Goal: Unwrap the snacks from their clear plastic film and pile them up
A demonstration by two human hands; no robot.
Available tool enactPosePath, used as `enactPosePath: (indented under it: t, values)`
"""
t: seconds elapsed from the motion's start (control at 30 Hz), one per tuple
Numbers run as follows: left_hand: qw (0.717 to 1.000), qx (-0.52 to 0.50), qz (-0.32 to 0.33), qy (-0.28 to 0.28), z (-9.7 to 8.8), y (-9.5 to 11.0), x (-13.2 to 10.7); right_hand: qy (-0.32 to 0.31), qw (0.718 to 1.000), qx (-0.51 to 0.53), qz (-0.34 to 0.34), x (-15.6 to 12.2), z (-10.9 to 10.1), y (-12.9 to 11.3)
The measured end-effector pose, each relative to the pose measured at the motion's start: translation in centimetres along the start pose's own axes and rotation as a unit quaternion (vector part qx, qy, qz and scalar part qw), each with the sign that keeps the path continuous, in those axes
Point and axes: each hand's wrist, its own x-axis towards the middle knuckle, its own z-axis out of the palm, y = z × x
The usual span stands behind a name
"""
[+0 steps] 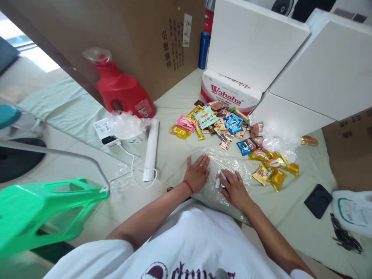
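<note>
Clear plastic sheeting [213, 159] lies crinkled on the pale green cloth close to my body; whether it is a bag or loose film I cannot tell. My left hand [198, 172] rests flat on it, fingers stretched out. To its right, my right hand [235, 189] has its thumb and fingers around a small dark-and-white snack packet [217, 179] lying on the plastic. The hand hides part of that packet. Beyond both hands is a heap of wrapped snacks [205, 117], with yellow snack packets [274, 163] off to the right.
A Wahaha box [229, 91] stands behind the snacks, below white panels [255, 42]. At left are a red jug [124, 89], a white bar [151, 151], a white cable [133, 164] and a green stool [52, 209]. A black phone [318, 201] lies at right.
</note>
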Motion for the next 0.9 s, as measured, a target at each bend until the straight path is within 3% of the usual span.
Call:
enactPosePath:
  t: [0.13,0.27,0.37,0.43,0.53,0.6,0.7,0.83,0.9]
  values:
    - [1.000,0.003,0.003,-0.010,-0.2,0.0,0.0,0.016,0.997,0.075,0.007,3.2,-2.0,1.9]
    - [1.000,-0.007,0.006,-0.004,-0.1,-0.2,0.0,0.078,0.993,0.081,0.044,11.9,-4.9,2.7]
    - [1.000,-0.027,0.007,0.004,0.0,-0.3,0.1,0.033,0.998,0.051,-0.007,20.3,-5.5,0.1]
    - [0.999,-0.036,0.006,0.002,0.1,-0.3,0.1,0.040,0.999,0.026,-0.027,25.3,-4.7,-2.7]
    - [0.999,-0.035,0.005,-0.006,-0.1,-0.4,0.1,0.037,0.998,0.007,-0.044,30.0,-2.5,-6.1]
    - [0.999,-0.034,0.008,-0.010,-0.2,-0.4,0.1,0.021,0.998,-0.002,-0.055,30.4,-1.0,-7.1]
    - [0.999,-0.037,0.010,-0.010,-0.1,-0.5,0.0,0.015,0.998,-0.013,-0.067,27.4,0.4,-6.7]
    - [0.999,-0.030,0.009,-0.013,0.2,-0.6,0.1,0.041,0.991,0.044,-0.118,20.3,-0.4,-2.7]
    - [0.999,-0.032,0.009,-0.008,0.2,-0.7,0.2,0.098,0.988,0.096,-0.072,17.5,-2.0,0.8]
